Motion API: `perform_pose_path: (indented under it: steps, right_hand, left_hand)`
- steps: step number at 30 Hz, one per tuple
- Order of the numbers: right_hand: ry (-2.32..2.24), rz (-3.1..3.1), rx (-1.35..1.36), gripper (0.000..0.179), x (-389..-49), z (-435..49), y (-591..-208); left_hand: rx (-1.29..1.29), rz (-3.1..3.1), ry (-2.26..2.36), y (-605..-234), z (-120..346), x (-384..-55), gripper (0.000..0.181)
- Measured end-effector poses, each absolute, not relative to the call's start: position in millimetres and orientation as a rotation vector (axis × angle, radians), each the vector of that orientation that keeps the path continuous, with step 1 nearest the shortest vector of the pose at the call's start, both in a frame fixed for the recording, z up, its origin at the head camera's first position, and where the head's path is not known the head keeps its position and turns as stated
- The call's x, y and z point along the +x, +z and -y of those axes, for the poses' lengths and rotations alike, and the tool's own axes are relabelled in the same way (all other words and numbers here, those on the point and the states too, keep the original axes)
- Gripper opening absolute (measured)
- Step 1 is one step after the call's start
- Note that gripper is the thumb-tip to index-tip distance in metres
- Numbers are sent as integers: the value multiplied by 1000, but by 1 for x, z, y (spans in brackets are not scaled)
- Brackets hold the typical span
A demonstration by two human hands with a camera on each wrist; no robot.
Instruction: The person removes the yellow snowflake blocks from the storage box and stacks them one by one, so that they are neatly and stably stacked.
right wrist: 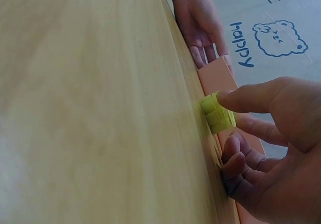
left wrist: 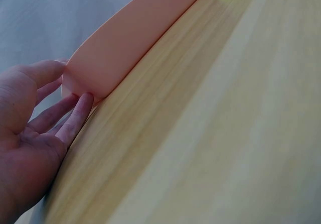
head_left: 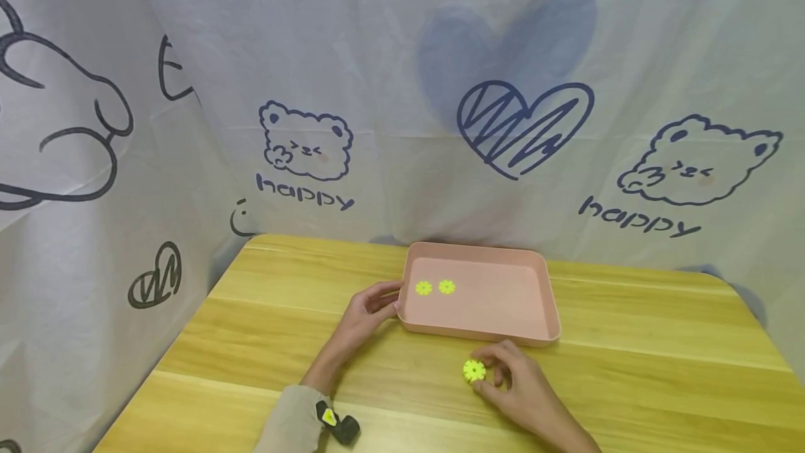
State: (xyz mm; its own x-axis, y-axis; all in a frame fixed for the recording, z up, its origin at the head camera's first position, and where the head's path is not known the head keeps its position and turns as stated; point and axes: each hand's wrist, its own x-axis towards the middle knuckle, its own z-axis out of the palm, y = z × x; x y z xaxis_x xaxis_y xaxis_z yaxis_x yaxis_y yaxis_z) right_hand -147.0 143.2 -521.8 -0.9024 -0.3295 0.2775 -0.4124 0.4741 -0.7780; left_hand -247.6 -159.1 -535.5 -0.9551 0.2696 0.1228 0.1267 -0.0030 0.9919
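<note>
A pink tray (head_left: pixel 484 299) lies on the table, with two yellow flower-shaped discs (head_left: pixel 435 287) side by side on its floor near the left end. My left hand (head_left: pixel 370 310) is at the tray's left side, its fingertips touching the wall at the near corner (left wrist: pixel 75 83). In front of the tray, my right hand (head_left: pixel 517 379) pinches a short stack of yellow flower-shaped discs (right wrist: pixel 218 112) between thumb and index finger. The right wrist view shows the stack edge-on, close by the tray's front wall; the other fingers curl in below it.
The wooden table (head_left: pixel 302 285) spreads around the tray on all sides. Behind and to the left hangs a white cloth (head_left: pixel 390 124) printed with bears, hearts and the word "happy". A black strap device (head_left: pixel 338 425) sits on the left wrist, over the sleeve.
</note>
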Motion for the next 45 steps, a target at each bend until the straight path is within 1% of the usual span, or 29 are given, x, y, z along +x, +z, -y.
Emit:
perform_pose_path:
  steps: [11,34,40,45]
  right_hand:
    - [1411,2639,619,33,-146,-143,-522]
    - [1415,2615,650,34,-147,-143,-522]
    - [1399,2584,678,32,-149,-145,-511]
    - [1421,2515,667,24,-166,-142,-493]
  left_hand:
    - [412,-2147,2106,-534,159,-246,43]
    - [408,-2155,2096,-534,159,-247,43]
    - [405,-2154,2096,-535,160,-247,44]
    - [420,-2168,2089,-535,160,-246,43]
